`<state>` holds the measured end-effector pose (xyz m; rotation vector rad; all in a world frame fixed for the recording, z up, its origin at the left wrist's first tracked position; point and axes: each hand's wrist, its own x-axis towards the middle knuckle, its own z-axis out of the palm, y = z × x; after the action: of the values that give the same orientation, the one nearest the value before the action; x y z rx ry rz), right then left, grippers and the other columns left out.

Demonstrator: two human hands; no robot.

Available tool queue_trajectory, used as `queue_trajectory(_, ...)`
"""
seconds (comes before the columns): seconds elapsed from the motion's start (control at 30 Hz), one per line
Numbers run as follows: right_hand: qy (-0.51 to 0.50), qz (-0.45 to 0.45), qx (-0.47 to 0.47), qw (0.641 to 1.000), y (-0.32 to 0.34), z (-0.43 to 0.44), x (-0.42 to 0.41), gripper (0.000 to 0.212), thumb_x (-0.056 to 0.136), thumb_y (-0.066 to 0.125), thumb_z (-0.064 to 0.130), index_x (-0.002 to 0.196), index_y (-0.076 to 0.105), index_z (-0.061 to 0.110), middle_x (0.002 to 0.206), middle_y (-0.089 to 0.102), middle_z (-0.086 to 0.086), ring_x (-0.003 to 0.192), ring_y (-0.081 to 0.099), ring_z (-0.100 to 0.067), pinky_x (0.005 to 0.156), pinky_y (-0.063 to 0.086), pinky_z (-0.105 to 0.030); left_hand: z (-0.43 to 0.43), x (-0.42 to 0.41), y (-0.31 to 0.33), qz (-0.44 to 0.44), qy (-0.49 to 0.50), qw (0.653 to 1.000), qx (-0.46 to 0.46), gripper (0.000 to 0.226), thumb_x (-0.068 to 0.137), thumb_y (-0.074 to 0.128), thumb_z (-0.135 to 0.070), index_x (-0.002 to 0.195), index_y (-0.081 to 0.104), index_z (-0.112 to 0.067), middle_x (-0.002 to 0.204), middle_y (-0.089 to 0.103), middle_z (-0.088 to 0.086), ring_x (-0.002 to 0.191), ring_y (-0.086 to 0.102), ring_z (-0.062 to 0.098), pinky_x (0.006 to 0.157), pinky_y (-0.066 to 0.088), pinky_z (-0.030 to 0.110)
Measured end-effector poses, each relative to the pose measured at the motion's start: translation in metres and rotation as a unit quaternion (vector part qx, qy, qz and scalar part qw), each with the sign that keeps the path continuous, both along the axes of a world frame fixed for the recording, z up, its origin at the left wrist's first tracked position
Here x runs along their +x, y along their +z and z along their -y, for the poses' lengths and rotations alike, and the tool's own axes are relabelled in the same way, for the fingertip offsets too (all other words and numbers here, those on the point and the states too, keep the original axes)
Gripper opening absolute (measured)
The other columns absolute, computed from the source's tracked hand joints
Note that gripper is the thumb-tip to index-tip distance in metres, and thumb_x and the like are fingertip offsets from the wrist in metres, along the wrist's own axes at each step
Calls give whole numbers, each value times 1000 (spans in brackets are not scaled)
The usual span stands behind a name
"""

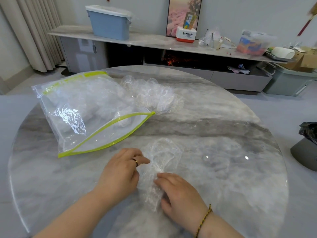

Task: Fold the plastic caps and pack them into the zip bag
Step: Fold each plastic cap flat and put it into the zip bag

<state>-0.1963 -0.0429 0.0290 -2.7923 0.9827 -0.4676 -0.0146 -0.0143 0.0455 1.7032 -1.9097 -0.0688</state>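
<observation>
Mid-fold now: left grip (123,169) and right grip (179,192) pinch one crinkled clear plastic cap (162,154); beyond them, green-edged clear zip bag (80,115) part-filled, heap of clear caps (154,93) waiting

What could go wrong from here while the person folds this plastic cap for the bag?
The thin cap, held by the left hand and right hand, may spring open when released.
The zip bag mouth gapes only partly, so the fold could come undone while pushed in.
The loose pile of caps beyond the bag could slide on the glossy table.
</observation>
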Motion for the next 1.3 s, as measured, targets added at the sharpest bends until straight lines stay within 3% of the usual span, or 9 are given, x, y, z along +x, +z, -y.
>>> queue_trajectory(0.17, -3, 144, 26, 989, -11, 8, 7, 24, 64, 42, 17, 77, 61, 23, 84, 70, 7, 89, 56, -6, 76, 45, -12, 4, 10, -10, 73, -99, 987, 100, 61, 53, 24, -15, 105, 48, -37, 102, 69, -13, 107, 53, 8, 88, 34, 22)
queue_trajectory(0.33, -109, 281, 305, 903, -4, 11, 3, 18, 68, 52, 38, 56, 61, 29, 59, 57, 7, 58, 51, -6, 55, 37, -18, 6, 7, -13, 52, -84, 988, 117, 81, 53, 21, -55, 124, 53, -32, 123, 40, -29, 115, 31, -18, 107, 10, 12)
queue_trajectory(0.47, -215, 341, 304, 863, -4, 16, 9, 39, 74, 56, 42, 54, 52, 8, 52, 44, 6, 55, 41, -4, 58, 37, -22, 10, 2, -19, -47, 12, 994, 101, 46, 62, 23, -71, 57, 51, -36, 64, 56, -16, 68, 51, -2, 77, 27, 9)
queue_trajectory(0.73, -292, 104, 143, 940, 10, 20, 14, 14, 90, 52, 28, 93, 39, 25, 79, 48, 16, 76, 53, -8, 84, 30, -21, 12, -7, -19, -124, 134, 978, 98, 16, 88, 57, -33, 83, 43, -37, 72, 53, -16, 68, 42, 0, 75, 20, 15)
queue_trajectory(0.83, -240, 222, -32, 945, 4, 26, 14, 25, 73, 50, 20, 97, 46, 13, 93, 57, -3, 87, 56, -18, 84, 44, -27, 12, -9, -20, -119, 131, 981, 85, 27, 89, 56, -28, 109, 41, -36, 85, 59, -14, 66, 41, 1, 76, 21, 14)
queue_trajectory(0.93, -85, 184, -71, 977, 4, 22, 16, 26, 66, 45, 25, 91, 44, 19, 93, 60, -2, 95, 47, -13, 93, 29, -19, 12, -10, -18, -103, 135, 982, 86, 51, 89, 56, -27, 135, 36, -26, 66, 45, -17, 62, 38, -2, 73, 21, 13)
queue_trajectory(1.07, -66, 35, -51, 996, -10, 15, 17, 40, 60, 41, 44, 94, 49, 25, 97, 66, 6, 99, 50, -9, 94, 32, -31, 13, -7, -17, -107, 129, 981, 94, 49, 88, 57, -26, 133, 39, -26, 62, 43, -14, 67, 42, 7, 69, 23, 16)
queue_trajectory(1.2, -83, 30, -35, 995, -9, 24, 16, 42, 61, 37, 41, 86, 66, 24, 90, 68, 13, 85, 65, -4, 80, 50, -19, 12, -5, -14, -158, 86, 976, 126, 30, 87, 58, -31, 116, 54, -28, 54, 51, -12, 60, 50, 5, 56, 33, 14)
queue_trajectory(1.3, -77, 74, -38, 994, -9, 29, 15, 37, 58, 36, 27, 81, 65, 21, 82, 68, 12, 85, 52, -2, 82, 39, -16, 10, -3, -12, -105, 4, 990, 92, 40, 71, 47, -59, 100, 61, -35, 50, 48, -15, 71, 50, -3, 54, 33, 9)
